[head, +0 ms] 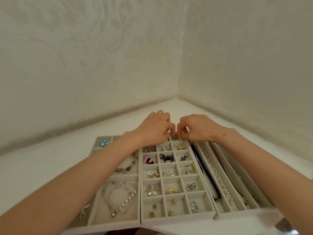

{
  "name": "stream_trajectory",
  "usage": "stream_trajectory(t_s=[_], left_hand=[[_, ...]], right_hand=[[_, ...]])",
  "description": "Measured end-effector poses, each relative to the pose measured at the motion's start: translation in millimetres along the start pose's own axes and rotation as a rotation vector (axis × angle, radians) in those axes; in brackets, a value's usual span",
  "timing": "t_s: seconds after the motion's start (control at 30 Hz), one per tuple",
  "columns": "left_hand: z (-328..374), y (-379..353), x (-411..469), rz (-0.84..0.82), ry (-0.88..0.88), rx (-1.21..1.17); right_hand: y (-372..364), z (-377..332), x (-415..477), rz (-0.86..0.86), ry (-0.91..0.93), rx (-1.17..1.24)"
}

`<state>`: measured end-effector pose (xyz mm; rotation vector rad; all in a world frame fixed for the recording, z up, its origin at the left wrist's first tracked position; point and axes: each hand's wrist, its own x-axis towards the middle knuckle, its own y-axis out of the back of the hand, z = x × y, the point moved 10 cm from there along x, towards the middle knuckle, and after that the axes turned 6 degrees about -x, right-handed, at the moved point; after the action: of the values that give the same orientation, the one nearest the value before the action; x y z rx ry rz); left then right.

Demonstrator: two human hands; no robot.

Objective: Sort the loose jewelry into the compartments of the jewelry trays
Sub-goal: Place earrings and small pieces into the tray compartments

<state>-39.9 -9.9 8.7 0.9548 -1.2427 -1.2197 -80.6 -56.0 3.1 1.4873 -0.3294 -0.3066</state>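
Jewelry trays (pixel 177 217): three pale grey, felt-lined trays lying side by side with their edges touching, on a white surface (pixel 42 167) in a corner.
Left tray (pixel 115 223): wide compartments. The nearest holds a pearl and gold bead necklace (pixel 118 199), the one behind it a brown and grey stone bracelet (pixel 126 167), and a far corner cell a blue flower ring (pixel 102 143).
Middle tray (pixel 141 192): a grid of small cells, most with earrings or charms in them. Among these are a black horse-shaped charm (pixel 166 157), a pink and black charm (pixel 148 160) and a silver ring (pixel 194 206) in the near right cell.
Right tray (pixel 237 210): long narrow channels, with a white pearl strand (pixel 215 172) running along one.
Left hand (pixel 154 129): over the far end of the middle tray, knuckles up.
Right hand (pixel 198 128): just beside the left hand, at the same far row.
Fingers (pixel 183 132): curled in tight on both hands, with a narrow gap and the tips meeting between the hands.
Small gold jewelry piece (pixel 175 137): pinched between the fingertips of both hands, at the far right cell of the middle tray. Its shape is too small to tell.
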Motion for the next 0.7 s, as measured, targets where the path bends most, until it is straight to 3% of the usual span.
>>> stream_trajectory(t_s=[0.3,0.53,0.7], left_hand=[[4.2,-1.0,-1.8,-0.024,-0.048,-0.019],[4.4,-0.6,-2.3,-0.027,-0.045,-0.008],[4.3,0.1,-1.3,0.001,-0.046,-0.038]], right_hand=[[-0.7,-7.2,3.2,-0.017,0.054,-0.125],[7.0,0.2,-2.0,-0.024,0.072,-0.009],[9.4,-8.6,-1.9,-0.063,0.143,-0.169]])
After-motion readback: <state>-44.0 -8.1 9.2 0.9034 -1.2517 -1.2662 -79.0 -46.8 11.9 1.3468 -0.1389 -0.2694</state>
